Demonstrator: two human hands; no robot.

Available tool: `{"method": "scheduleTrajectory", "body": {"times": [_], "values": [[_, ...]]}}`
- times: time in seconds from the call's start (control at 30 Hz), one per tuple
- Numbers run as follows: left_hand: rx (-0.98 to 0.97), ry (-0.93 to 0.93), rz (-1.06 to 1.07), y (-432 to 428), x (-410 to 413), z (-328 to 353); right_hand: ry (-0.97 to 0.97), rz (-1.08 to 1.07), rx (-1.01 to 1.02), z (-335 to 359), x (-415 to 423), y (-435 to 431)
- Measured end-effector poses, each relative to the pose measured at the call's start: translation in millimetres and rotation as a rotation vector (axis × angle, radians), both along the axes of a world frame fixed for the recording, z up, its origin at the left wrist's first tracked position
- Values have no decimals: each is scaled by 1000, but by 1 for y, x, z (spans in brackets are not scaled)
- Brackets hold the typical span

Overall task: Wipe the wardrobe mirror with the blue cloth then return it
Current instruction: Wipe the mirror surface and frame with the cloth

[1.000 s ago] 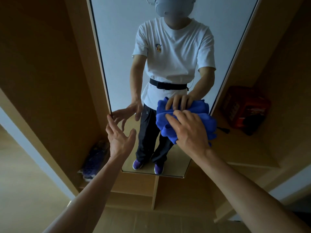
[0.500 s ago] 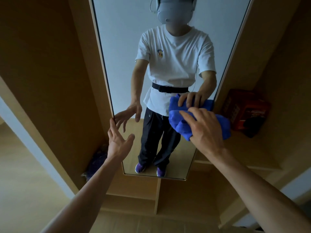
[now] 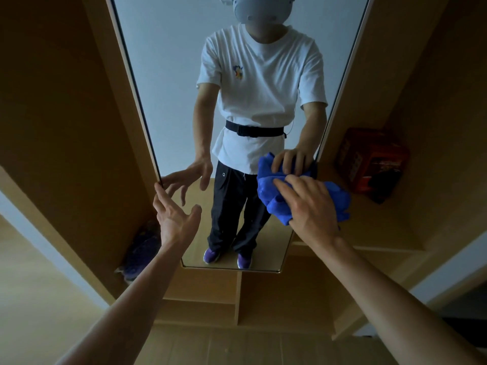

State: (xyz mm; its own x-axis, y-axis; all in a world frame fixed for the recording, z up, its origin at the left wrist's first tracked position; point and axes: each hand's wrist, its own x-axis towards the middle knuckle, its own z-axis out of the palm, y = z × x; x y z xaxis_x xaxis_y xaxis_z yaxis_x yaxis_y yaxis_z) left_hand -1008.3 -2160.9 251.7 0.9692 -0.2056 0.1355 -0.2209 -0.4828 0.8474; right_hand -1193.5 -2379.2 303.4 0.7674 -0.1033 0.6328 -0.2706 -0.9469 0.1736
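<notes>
My left hand point(image 3: 175, 217) is open just left of centre, fingers spread and thumb out. Its fingertips reach the left edge of the mirror point(image 3: 171, 75), though I cannot tell whether they touch the glass. My right hand point(image 3: 311, 206), right of centre, grips the blue cloth point(image 3: 274, 204), with its fingers bent over the bunched fabric and pressing it against the lower right part of the glass, at the mirror's right edge. The back of that hand hides the cloth's middle, so blue folds show only to its left and right

Count from here: two hands, one cloth, one mirror. The mirror is tall and narrow, set in a pale wooden wardrobe point(image 3: 66, 101), and its top is cut off by the upper edge of the frame. In the glass I see one reflected person in a white T-shirt point(image 3: 258, 83), a black belt point(image 3: 254, 130), dark trousers and two purple shoes point(image 3: 210, 255), both hands mirrored too. A small coloured emblem sits on the shirt's chest, too small for me to read

At the right of the frame, one red box point(image 3: 371, 162) stands on a wardrobe shelf point(image 3: 369, 225), near the cloth but apart from it. It carries pale markings that I cannot read in this dim light. At lower left, one dark bluish bundle point(image 3: 142, 248) lies in a shadowed compartment; I cannot make out what it is. Wooden floor point(image 3: 210, 346) fills the bottom of the frame between my forearms
</notes>
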Motion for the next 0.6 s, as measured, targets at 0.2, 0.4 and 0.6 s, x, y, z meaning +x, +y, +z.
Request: {"method": "scheduleTrajectory", "body": {"times": [0.2,0.4,0.6], "values": [[-1,7,-11,6,-1,1,139,-11,97,-34,-5,10],[17,5,-39,15,1,3,-101,-46,384,-31,-9,14],[-24,13,-85,23,6,7,-470,-90,607,-21,-6,16]]}}
